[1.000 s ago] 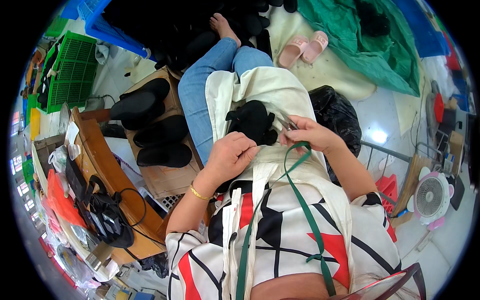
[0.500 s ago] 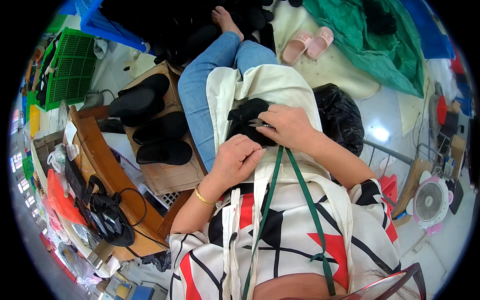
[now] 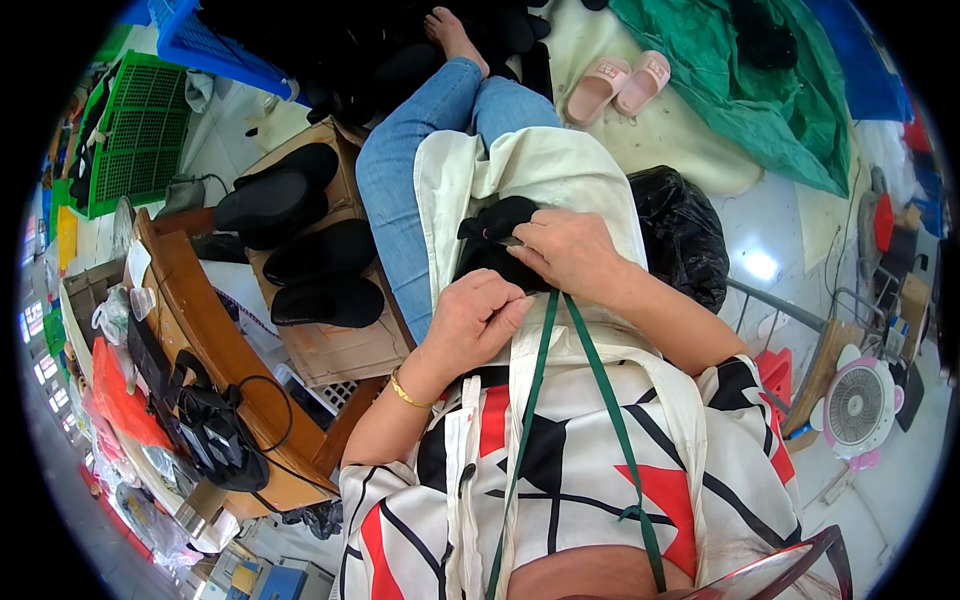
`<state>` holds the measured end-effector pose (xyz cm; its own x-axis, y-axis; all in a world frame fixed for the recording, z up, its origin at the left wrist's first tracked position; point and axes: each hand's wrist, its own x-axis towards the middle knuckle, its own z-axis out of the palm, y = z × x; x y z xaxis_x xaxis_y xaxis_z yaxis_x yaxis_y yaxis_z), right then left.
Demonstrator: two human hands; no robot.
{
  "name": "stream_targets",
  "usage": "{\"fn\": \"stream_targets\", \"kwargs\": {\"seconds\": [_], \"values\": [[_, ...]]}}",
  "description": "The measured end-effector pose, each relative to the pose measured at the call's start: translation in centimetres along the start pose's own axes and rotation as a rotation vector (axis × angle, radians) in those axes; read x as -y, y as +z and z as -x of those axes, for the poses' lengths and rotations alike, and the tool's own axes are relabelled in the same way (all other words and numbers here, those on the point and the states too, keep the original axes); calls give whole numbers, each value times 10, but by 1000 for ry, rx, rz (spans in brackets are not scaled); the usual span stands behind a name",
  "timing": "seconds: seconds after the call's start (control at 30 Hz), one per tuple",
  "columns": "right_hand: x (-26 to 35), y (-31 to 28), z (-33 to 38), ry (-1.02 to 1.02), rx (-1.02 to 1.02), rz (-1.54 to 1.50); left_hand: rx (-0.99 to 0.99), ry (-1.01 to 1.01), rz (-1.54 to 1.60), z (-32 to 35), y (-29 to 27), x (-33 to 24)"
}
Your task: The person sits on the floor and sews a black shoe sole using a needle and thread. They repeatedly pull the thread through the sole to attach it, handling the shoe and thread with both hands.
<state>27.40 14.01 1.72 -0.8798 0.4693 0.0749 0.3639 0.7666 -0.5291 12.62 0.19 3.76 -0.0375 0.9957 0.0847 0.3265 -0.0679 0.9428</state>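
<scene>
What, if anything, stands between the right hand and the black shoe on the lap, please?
Nothing visible blocks the way: the right hand is right at the black shoe, though contact is hard to confirm. A sliver of metal tool shows in its grip; the green cord runs lower, not between them.

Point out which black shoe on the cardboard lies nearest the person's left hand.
The lowest black shoe on the cardboard in this view lies nearest the left hand; the other shoes there lie farther up the picture.
</scene>
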Motion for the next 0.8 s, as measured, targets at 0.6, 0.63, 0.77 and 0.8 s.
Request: {"fn": "stream_targets", "kwargs": {"seconds": [0.6, 0.63, 0.77, 0.8], "values": [[27, -5, -14, 508, 78, -1662, -252, -381, 46, 4, -1, 16], [22, -11, -14, 491, 91, -1686, -298, -322, -231, 2, -2, 11], [-7, -26, -12, 478, -11, -1530, 110, -570, -328, 2, -1, 6], [-12, -31, -12, 488, -64, -1471, 78, -544, -249, 5, 1, 11]]}}
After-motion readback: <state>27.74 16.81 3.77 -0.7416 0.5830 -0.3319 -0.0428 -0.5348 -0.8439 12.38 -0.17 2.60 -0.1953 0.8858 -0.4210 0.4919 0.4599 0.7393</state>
